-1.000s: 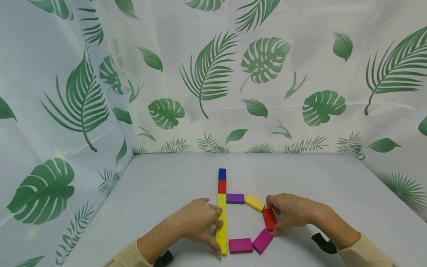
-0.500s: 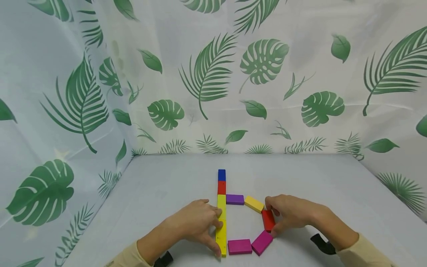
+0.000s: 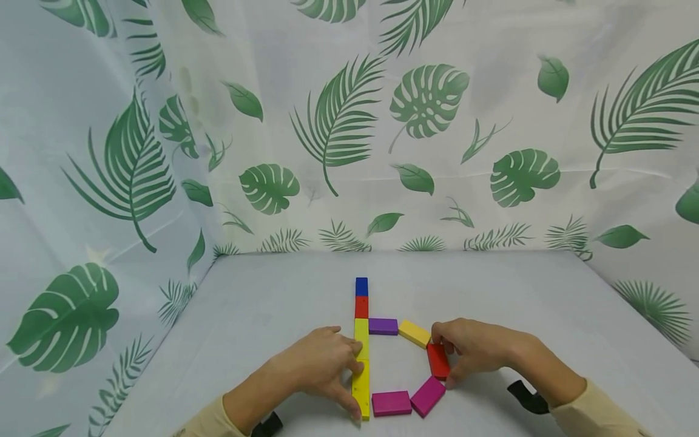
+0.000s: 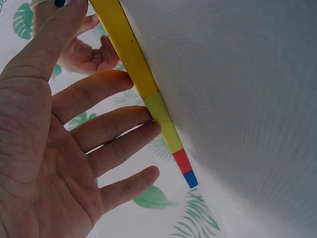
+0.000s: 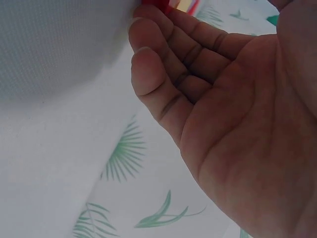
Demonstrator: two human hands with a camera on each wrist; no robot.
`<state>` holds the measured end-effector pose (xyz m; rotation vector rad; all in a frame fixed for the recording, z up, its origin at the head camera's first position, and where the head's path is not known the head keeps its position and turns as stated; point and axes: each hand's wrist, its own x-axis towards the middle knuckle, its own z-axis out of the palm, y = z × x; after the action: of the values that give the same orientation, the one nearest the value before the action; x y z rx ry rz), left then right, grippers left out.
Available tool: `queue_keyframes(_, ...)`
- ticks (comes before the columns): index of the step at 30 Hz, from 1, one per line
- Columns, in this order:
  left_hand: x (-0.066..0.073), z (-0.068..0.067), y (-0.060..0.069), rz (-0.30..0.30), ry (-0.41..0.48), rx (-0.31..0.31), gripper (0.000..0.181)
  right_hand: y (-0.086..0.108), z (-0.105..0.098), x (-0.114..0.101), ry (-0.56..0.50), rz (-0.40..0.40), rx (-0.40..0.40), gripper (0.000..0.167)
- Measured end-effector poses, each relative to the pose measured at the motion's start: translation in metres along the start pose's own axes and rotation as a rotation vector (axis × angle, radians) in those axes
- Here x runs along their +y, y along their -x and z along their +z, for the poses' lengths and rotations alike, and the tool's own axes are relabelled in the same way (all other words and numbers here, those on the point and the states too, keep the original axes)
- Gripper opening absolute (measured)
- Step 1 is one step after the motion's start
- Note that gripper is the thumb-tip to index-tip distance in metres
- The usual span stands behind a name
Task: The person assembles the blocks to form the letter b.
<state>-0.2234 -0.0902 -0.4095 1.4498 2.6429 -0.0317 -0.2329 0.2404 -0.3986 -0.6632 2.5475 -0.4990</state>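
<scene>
My left hand lies along the left side of a straight column, fingers touching its side. In the left wrist view these fingers look nearly straight against the yellow block and the lime-yellow block. The thumb rests by the column's near end. Beyond them sit a small red block and a blue block. My right hand pinches a red block between thumb and fingertips, at the outer side of a curve. A yellow-orange block and a tilted magenta block flank it.
A purple block joins the column to the curve's far end. Another magenta block lies flat at the near end, beside the column. White cloth covers the table; a leaf-printed curtain stands behind and to the sides.
</scene>
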Motion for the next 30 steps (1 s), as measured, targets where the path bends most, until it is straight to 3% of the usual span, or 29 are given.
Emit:
queue_keyframes(8, -0.001, -0.001, 0.002, 0.005, -0.005, 0.018, 0.071, -0.002, 0.000, -0.001, 0.000, -0.024, -0.004, 0.049)
queue_keyframes(17, -0.001, -0.001, 0.003, -0.020, 0.000, 0.010, 0.072, -0.002, -0.005, -0.005, 0.001, 0.003, -0.006, 0.053)
queue_keyframes(21, 0.000, -0.002, 0.005, -0.033, 0.007, 0.007, 0.072, -0.003, -0.013, -0.002, 0.002, -0.008, 0.039, 0.050)
queue_keyframes(25, -0.001, -0.001, 0.005, -0.027, 0.003, 0.012, 0.073, -0.010, -0.014, 0.007, 0.006, -0.077, 0.100, 0.045)
queue_keyframes(30, -0.002, 0.000, 0.002, 0.005, -0.007, 0.023, 0.073, -0.016, -0.008, 0.011, -0.004, -0.084, 0.107, 0.048)
